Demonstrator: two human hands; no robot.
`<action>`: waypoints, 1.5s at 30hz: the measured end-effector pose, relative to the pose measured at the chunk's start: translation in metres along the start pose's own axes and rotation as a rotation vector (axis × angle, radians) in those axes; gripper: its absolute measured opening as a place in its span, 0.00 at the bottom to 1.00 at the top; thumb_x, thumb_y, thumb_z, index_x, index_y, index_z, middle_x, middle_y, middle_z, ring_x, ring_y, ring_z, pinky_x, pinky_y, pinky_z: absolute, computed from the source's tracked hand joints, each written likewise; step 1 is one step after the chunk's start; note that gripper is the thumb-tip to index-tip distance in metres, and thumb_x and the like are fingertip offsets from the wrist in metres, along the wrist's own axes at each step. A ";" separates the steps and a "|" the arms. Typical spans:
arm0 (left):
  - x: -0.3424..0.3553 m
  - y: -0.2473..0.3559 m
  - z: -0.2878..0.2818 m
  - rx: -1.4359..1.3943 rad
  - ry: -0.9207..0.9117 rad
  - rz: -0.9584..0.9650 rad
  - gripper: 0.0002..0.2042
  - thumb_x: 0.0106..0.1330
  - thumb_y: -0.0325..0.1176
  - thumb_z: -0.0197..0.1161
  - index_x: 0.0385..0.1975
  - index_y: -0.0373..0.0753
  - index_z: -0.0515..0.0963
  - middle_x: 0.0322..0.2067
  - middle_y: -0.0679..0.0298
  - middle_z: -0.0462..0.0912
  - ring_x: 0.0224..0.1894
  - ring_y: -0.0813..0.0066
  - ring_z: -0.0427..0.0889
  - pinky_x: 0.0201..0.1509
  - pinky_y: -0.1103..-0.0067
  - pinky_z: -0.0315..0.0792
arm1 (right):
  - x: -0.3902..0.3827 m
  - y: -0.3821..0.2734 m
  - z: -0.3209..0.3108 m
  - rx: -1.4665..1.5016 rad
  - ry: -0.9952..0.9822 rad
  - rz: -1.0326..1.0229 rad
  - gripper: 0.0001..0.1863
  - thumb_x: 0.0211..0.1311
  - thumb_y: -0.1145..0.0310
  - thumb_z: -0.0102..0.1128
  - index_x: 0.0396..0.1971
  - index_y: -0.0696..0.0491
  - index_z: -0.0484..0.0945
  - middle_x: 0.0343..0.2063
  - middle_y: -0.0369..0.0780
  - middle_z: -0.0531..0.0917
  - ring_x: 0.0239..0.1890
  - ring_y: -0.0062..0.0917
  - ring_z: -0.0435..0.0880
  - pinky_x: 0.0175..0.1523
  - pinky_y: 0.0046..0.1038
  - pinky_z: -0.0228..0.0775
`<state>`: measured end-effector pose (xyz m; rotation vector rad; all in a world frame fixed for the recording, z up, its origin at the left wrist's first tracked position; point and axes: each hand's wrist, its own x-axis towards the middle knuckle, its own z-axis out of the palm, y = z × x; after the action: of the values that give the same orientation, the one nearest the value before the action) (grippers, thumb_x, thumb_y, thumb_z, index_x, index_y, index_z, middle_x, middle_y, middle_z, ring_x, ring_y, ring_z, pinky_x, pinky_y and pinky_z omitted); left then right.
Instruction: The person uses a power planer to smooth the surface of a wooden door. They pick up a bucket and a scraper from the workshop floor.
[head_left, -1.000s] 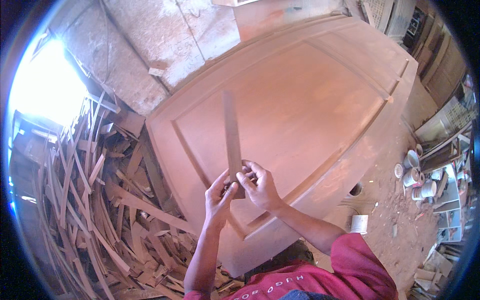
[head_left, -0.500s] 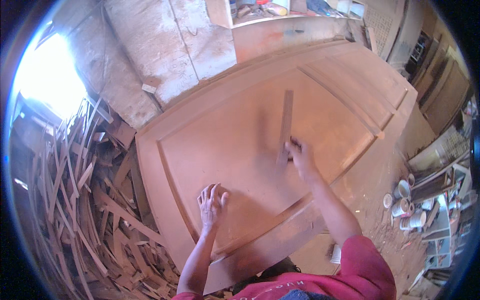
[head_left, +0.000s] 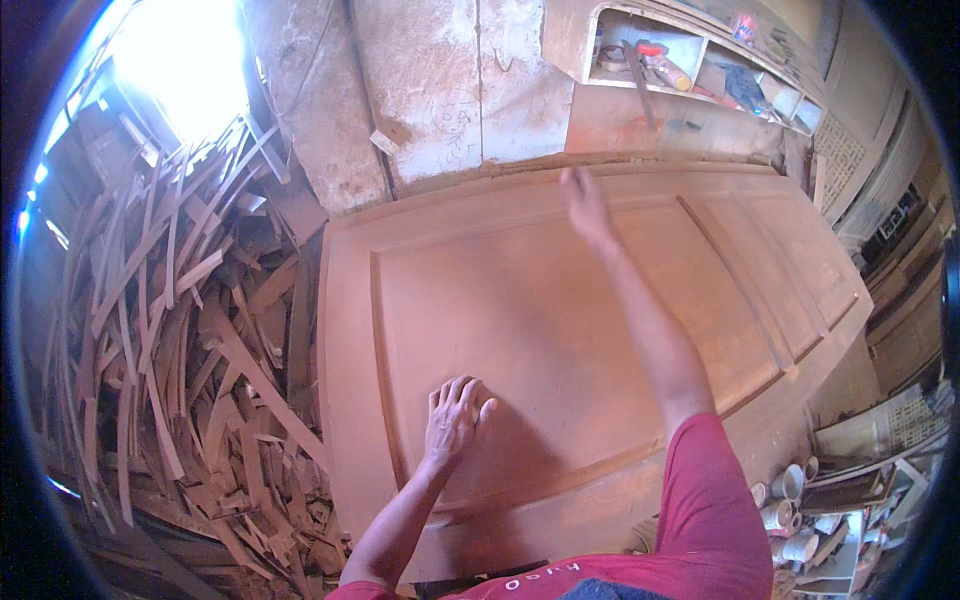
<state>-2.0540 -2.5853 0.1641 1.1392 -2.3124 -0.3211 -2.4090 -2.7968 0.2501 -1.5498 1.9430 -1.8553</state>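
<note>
A large brown panelled wooden door [head_left: 560, 300] lies flat before me. On its near left part rests my left hand [head_left: 457, 415], open, palm down, with nothing under it that I can see. My right arm stretches to the far edge of the door, and my right hand [head_left: 588, 210] is out there, somewhat blurred, with its fingers extended and nothing visible in them. Beyond it, apart from the hand, a thin dark wooden strip [head_left: 638, 85] slants across the front of the wall shelf; whether it touches anything I cannot tell.
Scrap wood strips [head_left: 240, 370] are heaped along the door's left side. A white open shelf [head_left: 695, 50] with bottles and odds and ends hangs beyond the far edge. Several pots [head_left: 788, 485] stand at the lower right. A stained wall [head_left: 430, 90] rises behind the door.
My right hand has let go of the wooden strip and reached away to the far edge; the strip is now by the shelf. My view has shifted, while my left hand stays on the door.
</note>
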 end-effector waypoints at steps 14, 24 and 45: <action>-0.010 -0.004 0.013 -0.094 0.019 0.034 0.17 0.68 0.47 0.55 0.46 0.40 0.75 0.49 0.55 0.77 0.55 0.56 0.72 0.60 0.63 0.62 | -0.270 -0.069 -0.188 -0.235 -0.232 0.219 0.18 0.66 0.60 0.58 0.47 0.58 0.79 0.44 0.48 0.81 0.45 0.32 0.82 0.49 0.31 0.75; -0.049 -0.042 -0.058 -0.157 0.318 0.078 0.16 0.63 0.42 0.62 0.46 0.41 0.77 0.50 0.56 0.76 0.58 0.57 0.71 0.62 0.62 0.63 | -0.390 -0.148 -0.191 -0.258 -0.214 0.240 0.18 0.69 0.64 0.54 0.50 0.61 0.77 0.46 0.44 0.79 0.49 0.29 0.77 0.53 0.30 0.70; 0.029 -0.453 -0.412 1.017 0.070 -0.412 0.33 0.62 0.50 0.62 0.67 0.57 0.60 0.68 0.53 0.58 0.67 0.48 0.62 0.65 0.51 0.58 | -0.519 -0.261 -0.002 -0.619 -0.463 -0.242 0.13 0.62 0.62 0.59 0.42 0.54 0.79 0.41 0.45 0.77 0.47 0.40 0.74 0.55 0.43 0.63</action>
<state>-1.5380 -2.8774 0.3205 2.0406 -2.1485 0.8458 -1.9940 -2.4018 0.1540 -2.2030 2.2647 -0.8210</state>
